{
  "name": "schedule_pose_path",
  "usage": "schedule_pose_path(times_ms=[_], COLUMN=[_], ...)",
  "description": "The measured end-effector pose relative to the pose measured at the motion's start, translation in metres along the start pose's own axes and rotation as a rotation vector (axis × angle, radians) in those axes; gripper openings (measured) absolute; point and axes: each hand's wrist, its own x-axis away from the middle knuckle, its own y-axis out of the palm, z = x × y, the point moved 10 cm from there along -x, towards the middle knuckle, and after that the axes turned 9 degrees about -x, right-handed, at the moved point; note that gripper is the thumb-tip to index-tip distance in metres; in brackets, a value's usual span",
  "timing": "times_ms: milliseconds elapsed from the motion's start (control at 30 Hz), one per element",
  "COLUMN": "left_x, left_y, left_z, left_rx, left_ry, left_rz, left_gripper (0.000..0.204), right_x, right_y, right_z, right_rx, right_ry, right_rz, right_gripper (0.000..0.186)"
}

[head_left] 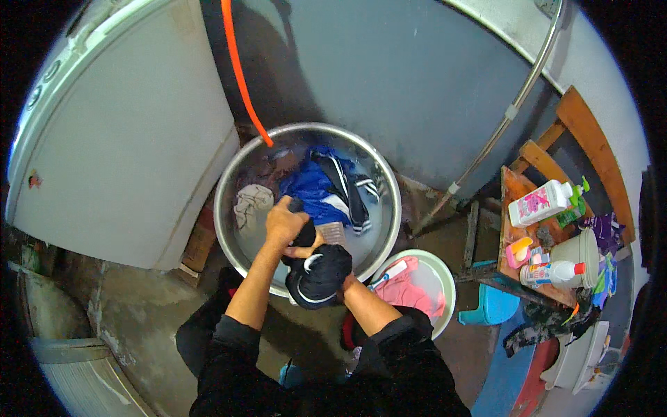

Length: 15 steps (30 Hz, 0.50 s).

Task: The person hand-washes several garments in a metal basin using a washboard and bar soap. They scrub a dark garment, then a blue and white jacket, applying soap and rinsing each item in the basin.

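Observation:
My left hand grips a bunched dark garment with white stripes over the near side of a large steel basin. My right hand holds the same bundle from the right, its fingers largely hidden by the cloth. A ribbed washboard shows beneath the work. In the cloudy water lie blue clothing, a dark sleeve with white stripes and a pale cloth.
An orange hose hangs into the basin. A pale basin holds pink clothing. A wooden chair carries bottles and a bucket. A white appliance stands left, a metal pole right, and a blue stool lower right.

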Motion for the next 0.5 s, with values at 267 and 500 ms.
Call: schedule_pose_path(times_ms=[267, 500], left_x=[0.05, 0.069], left_y=[-0.036, -0.084], left_z=[0.097, 0.095], left_rx=[0.048, 0.421], left_ry=[0.56, 0.64], left_rz=[-0.423, -0.549], left_gripper=[0.093, 0.103], right_x=[0.057, 0.107], right_y=[0.072, 0.113], right_z=[-0.076, -0.051], right_rx=[-0.229, -0.398], right_ry=[0.052, 0.585], right_rz=[-0.126, -0.42], right_gripper=[0.034, 0.057])
